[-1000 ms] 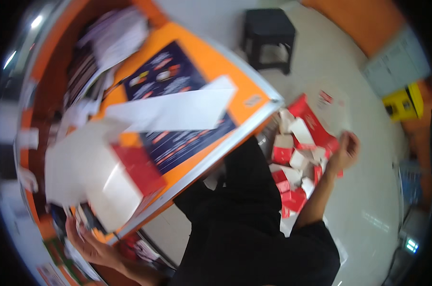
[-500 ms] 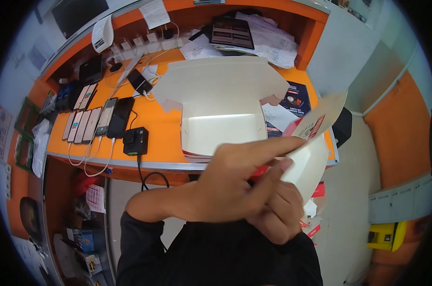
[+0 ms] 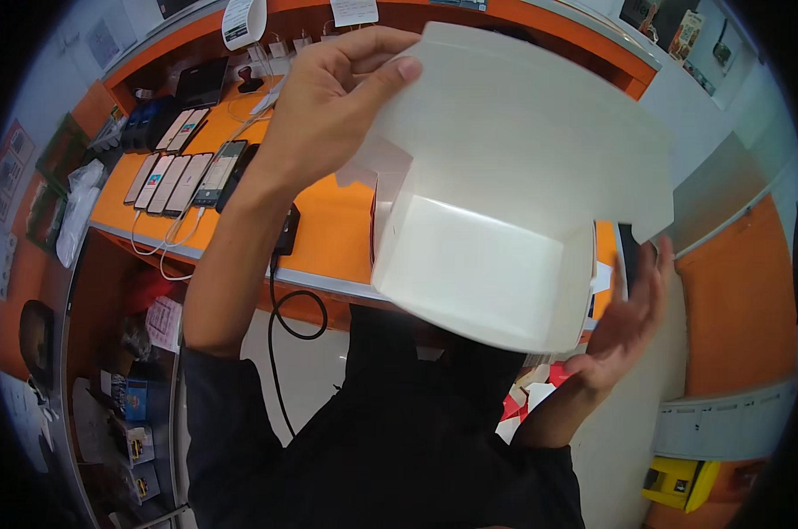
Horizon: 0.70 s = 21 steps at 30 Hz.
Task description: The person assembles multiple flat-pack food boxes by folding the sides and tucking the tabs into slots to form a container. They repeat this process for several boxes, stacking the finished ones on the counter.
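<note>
A white paperboard box (image 3: 485, 269) with a wide raised lid flap is lifted in front of me, its bare inside facing up toward me. My left hand (image 3: 333, 101) is closed on the upper left corner of that flap, thumb on the inner face. Beside the box's right wall is my right hand (image 3: 626, 319), slightly blurred, its fingers stretched upward and apart. Whether its fingertips touch the box I cannot tell. The box hides much of the desk's right part.
Several phones (image 3: 171, 181) lie on the orange desk (image 3: 333, 231) at left, with white charging cables. A black cable (image 3: 280, 353) hangs off the front edge. Red and white card pieces (image 3: 533, 397) lie below the box. A yellow case (image 3: 681, 483) stands at lower right.
The open box has come up off the desk, toward me and right. My left hand moved from the folded card at right to the box's flap; the right hand let go of that card.
</note>
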Available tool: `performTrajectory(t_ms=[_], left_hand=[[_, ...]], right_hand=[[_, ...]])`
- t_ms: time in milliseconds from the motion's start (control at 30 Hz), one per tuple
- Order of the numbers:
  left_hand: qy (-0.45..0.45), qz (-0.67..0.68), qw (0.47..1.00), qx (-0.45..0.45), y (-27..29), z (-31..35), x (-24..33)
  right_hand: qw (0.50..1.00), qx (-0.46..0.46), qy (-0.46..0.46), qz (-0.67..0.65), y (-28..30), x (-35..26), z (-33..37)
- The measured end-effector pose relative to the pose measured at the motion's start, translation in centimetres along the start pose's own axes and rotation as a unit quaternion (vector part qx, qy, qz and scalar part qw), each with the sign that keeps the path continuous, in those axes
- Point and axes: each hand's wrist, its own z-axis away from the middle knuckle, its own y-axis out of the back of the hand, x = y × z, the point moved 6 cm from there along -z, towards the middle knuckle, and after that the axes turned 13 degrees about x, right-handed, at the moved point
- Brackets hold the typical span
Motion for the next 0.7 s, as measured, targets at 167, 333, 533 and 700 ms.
performTrajectory(t_ms=[167,333,533,700], left_hand=[[0.043,-0.009,0.998,0.051,1.0,-0.5,-2.6],[0.059,-0.017,0.997,0.045,2.0,-1.0,-3.9],[-0.045,-0.067,0.992,0.097,3.1,-0.2,-4.8],[-0.048,-0.132,0.981,0.131,4.4,0.9,-6.1]], right_hand=[[0.985,-0.13,-0.081,-0.081,-4.4,4.2,-0.8],[0.962,-0.16,-0.182,-0.129,-6.6,7.2,-2.7],[0.935,-0.186,-0.256,-0.158,-8.8,8.8,-2.2],[0.928,-0.185,-0.289,-0.147,-8.8,9.6,-1.9]])
